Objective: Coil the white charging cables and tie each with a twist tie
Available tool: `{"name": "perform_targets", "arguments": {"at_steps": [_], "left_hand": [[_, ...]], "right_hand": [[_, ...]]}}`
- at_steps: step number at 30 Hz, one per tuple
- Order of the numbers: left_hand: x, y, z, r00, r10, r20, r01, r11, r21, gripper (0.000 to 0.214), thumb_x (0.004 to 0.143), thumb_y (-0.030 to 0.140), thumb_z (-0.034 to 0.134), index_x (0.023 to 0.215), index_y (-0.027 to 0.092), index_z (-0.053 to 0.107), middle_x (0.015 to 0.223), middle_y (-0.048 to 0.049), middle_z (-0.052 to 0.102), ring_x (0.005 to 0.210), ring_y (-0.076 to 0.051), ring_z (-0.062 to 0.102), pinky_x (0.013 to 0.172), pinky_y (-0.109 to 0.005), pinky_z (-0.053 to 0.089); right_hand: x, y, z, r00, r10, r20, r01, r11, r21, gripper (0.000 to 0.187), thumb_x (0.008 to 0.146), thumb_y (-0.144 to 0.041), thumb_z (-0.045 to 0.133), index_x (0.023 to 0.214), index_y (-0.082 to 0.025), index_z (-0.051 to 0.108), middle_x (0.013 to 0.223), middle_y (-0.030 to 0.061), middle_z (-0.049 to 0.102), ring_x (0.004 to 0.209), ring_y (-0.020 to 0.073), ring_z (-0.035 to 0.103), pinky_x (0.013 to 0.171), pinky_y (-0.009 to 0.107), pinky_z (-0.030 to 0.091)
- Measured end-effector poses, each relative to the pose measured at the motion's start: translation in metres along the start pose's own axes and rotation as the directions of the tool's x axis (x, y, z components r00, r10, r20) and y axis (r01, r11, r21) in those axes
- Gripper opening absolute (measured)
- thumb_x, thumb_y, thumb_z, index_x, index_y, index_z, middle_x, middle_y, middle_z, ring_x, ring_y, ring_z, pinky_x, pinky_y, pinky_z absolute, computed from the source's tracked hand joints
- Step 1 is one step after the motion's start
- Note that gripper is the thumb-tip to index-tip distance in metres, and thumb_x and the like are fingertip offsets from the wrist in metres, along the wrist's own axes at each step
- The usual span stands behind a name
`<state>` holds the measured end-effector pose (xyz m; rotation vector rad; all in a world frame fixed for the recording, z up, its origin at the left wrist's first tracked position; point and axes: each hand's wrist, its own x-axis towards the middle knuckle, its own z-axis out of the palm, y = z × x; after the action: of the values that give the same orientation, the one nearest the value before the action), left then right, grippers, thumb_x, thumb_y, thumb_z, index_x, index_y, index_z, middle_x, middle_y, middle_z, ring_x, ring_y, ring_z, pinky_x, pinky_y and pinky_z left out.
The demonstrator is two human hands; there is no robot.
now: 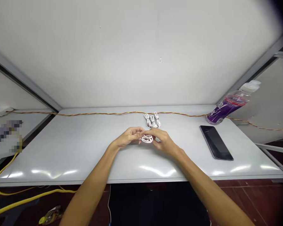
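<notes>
Both my hands meet over the middle of a pale grey table (68, 147). Between them is a white cable (146, 138) wound into a small coil. My left hand (128, 137) pinches the coil's left side with its fingers closed. From the right, my right hand (164, 140) grips the same coil with curled fingers. Just behind the hands, three bundled white cables (152, 120) lie side by side on the table.
A black phone (216, 142) lies flat at the right. A purple-labelled bottle (228, 104) leans at the back right corner. A twisted red-yellow wire (96, 113) runs along the table's back edge. A yellow cable (16, 199) hangs below the left front edge.
</notes>
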<state>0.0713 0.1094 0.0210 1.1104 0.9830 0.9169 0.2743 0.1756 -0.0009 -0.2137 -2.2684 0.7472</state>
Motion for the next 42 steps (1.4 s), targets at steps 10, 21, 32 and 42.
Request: {"name": "perform_targets", "arguments": {"at_steps": [10,21,32,42], "left_hand": [[0.0003,0.0018,0.0007,1.000,-0.023,0.018,0.023,0.999,-0.029,0.060,0.082,0.036,0.071,0.136,0.020,0.050,0.076,-0.0005,0.060,0.061,-0.009,0.048,0.059,-0.024,0.034],[0.0003,0.0017,0.0019,0.999,-0.034,-0.013,0.034,0.999,0.033,0.064,0.084,0.046,0.066,0.139,0.019,0.047,0.061,0.0050,0.043,0.052,-0.008,0.032,0.050,-0.024,0.022],[0.0019,0.0021,0.0077,0.998,-0.050,-0.043,0.051,0.998,0.036,0.053,0.087,0.054,0.059,0.127,0.019,0.056,0.070,0.0011,0.045,0.053,-0.007,0.026,0.049,-0.026,0.017],[0.0057,-0.0037,0.0095,0.998,-0.053,-0.039,0.053,0.999,0.008,0.048,0.088,0.057,0.055,0.115,0.017,0.060,0.059,0.0060,0.033,0.049,-0.006,0.019,0.047,-0.024,0.014]], "right_hand": [[-0.0038,0.0041,0.0092,0.996,0.092,-0.002,-0.091,0.985,0.148,0.048,0.088,-0.009,0.051,0.132,-0.028,0.053,0.109,0.0056,0.069,0.088,0.0194,0.064,0.074,0.034,0.053],[-0.0021,0.0045,0.0076,0.995,0.036,-0.093,-0.031,0.998,0.052,0.029,0.091,-0.009,0.048,0.108,-0.024,0.066,0.089,0.0047,0.068,0.081,0.0189,0.062,0.071,0.033,0.051],[-0.0012,0.0050,0.0036,0.997,-0.047,-0.068,0.047,0.999,0.005,0.026,0.094,-0.014,0.051,0.112,-0.026,0.065,0.098,0.0049,0.071,0.090,0.0205,0.067,0.083,0.038,0.056],[-0.0010,0.0032,0.0057,0.994,-0.112,0.006,0.113,0.992,-0.060,0.026,0.094,-0.012,0.048,0.113,-0.023,0.062,0.096,0.0073,0.069,0.091,0.0210,0.067,0.091,0.041,0.056]]}}
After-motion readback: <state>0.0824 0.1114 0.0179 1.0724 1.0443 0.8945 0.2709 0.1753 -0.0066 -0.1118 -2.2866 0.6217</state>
